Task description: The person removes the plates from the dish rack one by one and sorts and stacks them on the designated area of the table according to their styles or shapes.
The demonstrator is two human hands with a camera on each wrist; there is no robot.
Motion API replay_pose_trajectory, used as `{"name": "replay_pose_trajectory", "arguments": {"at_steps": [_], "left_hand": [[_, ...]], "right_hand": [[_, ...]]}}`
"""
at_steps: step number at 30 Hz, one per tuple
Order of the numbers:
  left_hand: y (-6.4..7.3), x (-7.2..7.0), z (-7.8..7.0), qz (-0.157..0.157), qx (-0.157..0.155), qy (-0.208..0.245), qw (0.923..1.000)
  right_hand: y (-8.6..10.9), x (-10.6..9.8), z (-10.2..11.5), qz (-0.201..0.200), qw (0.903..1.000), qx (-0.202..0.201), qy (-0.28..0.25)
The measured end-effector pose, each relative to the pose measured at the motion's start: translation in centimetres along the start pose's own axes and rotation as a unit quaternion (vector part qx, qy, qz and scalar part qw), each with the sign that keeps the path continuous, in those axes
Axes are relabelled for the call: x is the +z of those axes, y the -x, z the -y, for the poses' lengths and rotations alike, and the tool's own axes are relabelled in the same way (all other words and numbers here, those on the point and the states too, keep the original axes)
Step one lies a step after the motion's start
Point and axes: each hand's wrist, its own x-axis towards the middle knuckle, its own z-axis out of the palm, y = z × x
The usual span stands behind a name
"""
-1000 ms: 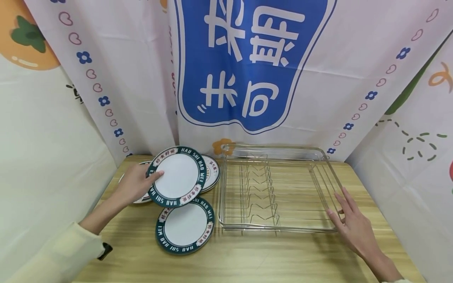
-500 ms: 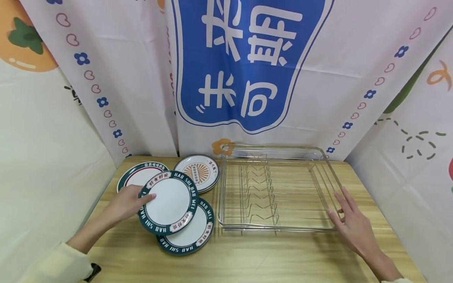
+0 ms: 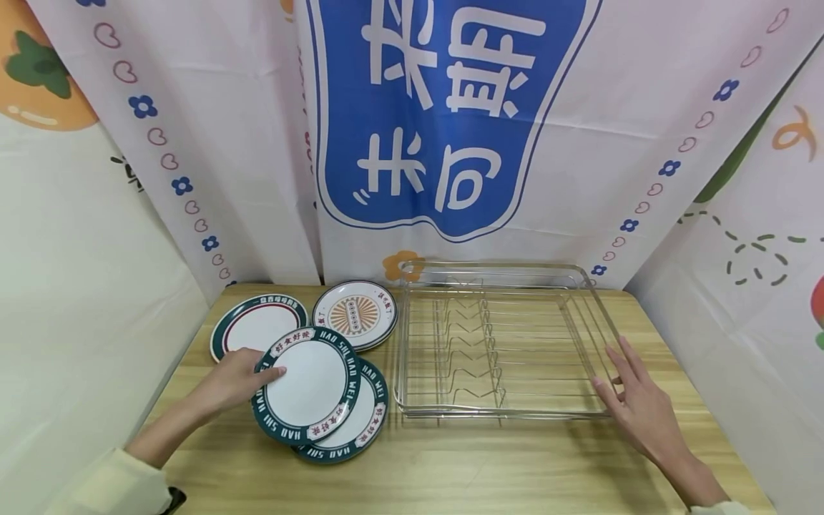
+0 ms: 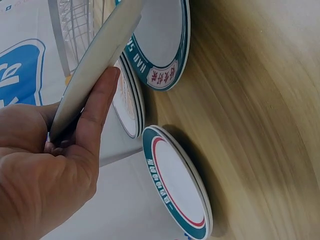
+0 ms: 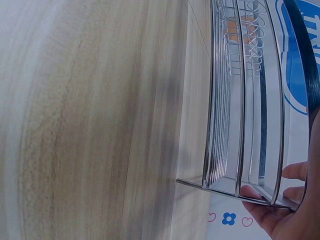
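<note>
In the head view my left hand (image 3: 232, 379) grips a white plate (image 3: 305, 386) with a green lettered rim, thumb on its face and fingers beneath. This plate is tilted and overlaps a matching plate (image 3: 360, 425) lying on the table. The left wrist view shows the held plate's pale underside (image 4: 95, 70) between thumb and fingers. At the far end of the wire dish rack (image 3: 515, 413), my right hand (image 3: 646, 415) holds the right rim near its front corner. In the right wrist view the fingers (image 5: 296, 171) reach in around the top rail.
Behind the held plate lies a small stack of green-rimmed plates with a red ring (image 3: 260, 325). Beside it, against the rack's left side, sit stacked plates with an orange sunburst (image 3: 355, 315). A printed cloth (image 3: 547, 186) hangs behind the wooden table (image 3: 489, 465).
My left hand has lowered the green-rimmed plate toward the front left, over the matching plate, uncovering the two stacks behind. The right hand stays on the rack.
</note>
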Motion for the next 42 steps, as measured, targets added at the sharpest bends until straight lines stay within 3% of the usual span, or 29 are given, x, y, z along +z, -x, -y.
{"name": "replay_pose_trajectory", "arguments": {"at_steps": [10,17,25,42], "left_hand": [[-0.3,1.1,0.6,0.027,-0.027,0.034,0.9987],[-0.5,2.1,1.5,0.021,-0.01,-0.03,0.9993],[-0.4,3.8,2.5,0.031,-0.008,-0.036,0.9989],[-0.4,5.4,2.5,0.044,-0.067,-0.057,0.9952]], "right_hand": [[-0.1,0.1,0.0,-0.001,1.0,0.0,0.002],[-0.1,0.0,0.1,-0.006,1.0,-0.002,0.006],[-0.2,0.0,0.2,-0.003,1.0,0.0,0.007],[-0.1,-0.1,0.3,-0.004,1.0,0.005,0.005]]}}
